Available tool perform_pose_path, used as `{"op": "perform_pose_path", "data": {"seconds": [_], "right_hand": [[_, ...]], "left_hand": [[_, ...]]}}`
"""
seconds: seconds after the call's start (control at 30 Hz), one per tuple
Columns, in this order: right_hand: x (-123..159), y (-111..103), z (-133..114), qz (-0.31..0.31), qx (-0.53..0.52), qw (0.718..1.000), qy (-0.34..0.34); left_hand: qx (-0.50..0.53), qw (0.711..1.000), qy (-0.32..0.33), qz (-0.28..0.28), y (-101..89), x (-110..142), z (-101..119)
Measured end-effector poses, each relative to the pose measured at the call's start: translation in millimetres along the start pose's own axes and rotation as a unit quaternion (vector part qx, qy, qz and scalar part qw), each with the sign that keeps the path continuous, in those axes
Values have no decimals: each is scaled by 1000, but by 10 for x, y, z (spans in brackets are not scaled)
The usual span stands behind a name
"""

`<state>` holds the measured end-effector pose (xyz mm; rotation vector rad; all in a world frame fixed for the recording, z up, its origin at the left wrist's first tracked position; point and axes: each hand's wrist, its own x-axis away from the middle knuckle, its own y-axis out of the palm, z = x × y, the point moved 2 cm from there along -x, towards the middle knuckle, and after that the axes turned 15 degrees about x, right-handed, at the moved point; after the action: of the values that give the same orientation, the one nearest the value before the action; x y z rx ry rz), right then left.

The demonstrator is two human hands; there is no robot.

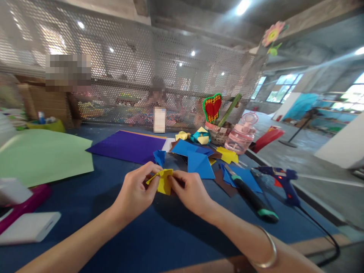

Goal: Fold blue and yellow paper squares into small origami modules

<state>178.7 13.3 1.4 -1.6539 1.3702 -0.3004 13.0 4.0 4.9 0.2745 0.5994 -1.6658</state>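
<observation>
Between my two hands is a small folded piece of yellow paper [164, 183], held above the dark blue tabletop. My left hand [140, 184] pinches its left edge between thumb and fingers. On the opposite edge, the thumb and fingertips of my right hand [190, 189] are closed on the same paper. Just behind them stands a small folded blue paper piece [159, 157]. Blue paper squares [200, 163] lie beyond my right hand, overlapping brown and yellow scraps. A utility knife [251, 195] with a black and green handle rests to the right.
A glue gun [284, 182] with a lit red light lies near the right edge, its cord trailing down. Purple paper [127, 146] and light green paper [48, 155] spread on the left. A pink bottle [241, 134] stands at the back right, before a perforated metal screen [119, 68].
</observation>
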Motion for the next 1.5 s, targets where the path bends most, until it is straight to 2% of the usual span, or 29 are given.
{"op": "perform_pose_path", "data": {"seconds": [0.17, 0.3, 0.57, 0.73, 0.87, 0.97, 1.17, 1.33, 1.5], "right_hand": [[-2, -31, -5, 22, 66, 997, -24], [-3, -25, 15, 17, 78, 996, -33], [51, 23, -41, 9, 103, 994, -45], [90, 52, -126, 2, 139, 990, -38], [81, 75, -127, -10, 174, 985, -14], [64, 82, -120, -8, 182, 983, -22], [69, 86, -140, 2, 145, 989, -20], [37, 90, -104, -8, 143, 990, 3], [1, 65, -75, -7, 174, 985, 17]], "left_hand": [[78, 994, -67, -36, -1, -5, 31], [74, 993, -90, -13, -12, -31, -29], [-50, 998, -46, -7, 1, -67, -104], [-128, 991, 29, 9, 7, -51, -95], [-187, 978, 93, -11, 5, -52, -151], [-210, 972, 105, -23, 0, -49, -174], [-226, 970, 81, -30, 38, -55, -141], [-193, 980, -19, -44, 33, -107, -138], [-150, 988, -26, -4, -48, -135, -99]]}}
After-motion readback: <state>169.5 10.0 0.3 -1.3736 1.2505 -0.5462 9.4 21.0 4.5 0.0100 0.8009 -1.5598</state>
